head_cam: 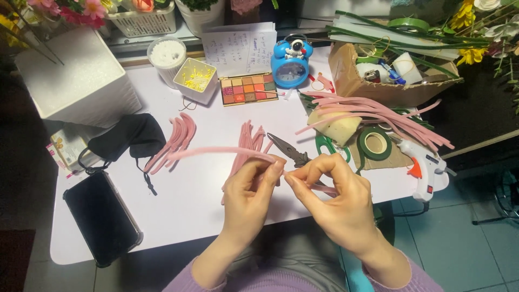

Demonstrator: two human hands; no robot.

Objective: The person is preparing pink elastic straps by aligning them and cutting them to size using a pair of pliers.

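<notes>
Here, everything is placed against the needle-nose pliers (289, 150) lying near the middle of the white table (178, 208).

Far left: a black phone (101, 217) lies flat near the table's edge, well left of the pliers, below a black face mask (127, 137).

Left of the pliers: a small heap of curved pink pipe-cleaner pieces (177, 139), then a second bundle (247, 145) just beside the pliers' tip.

Left hand (250, 199): closed in a pinch, thumb and forefinger gripping a long pink pipe cleaner (216, 152) just below the pliers; the stem runs off to the left.

Right hand (334, 197): also pinched shut on the same pipe cleaner, fingertips touching the left hand's, just below the pliers' handles.

Right of the pliers: a roll of green tape (375, 144), a loose sheaf of pink stems (378, 114), and farthest right a white glue gun (424, 166).

Behind the pliers: a makeup palette (248, 89) and a blue clock (291, 63).
</notes>
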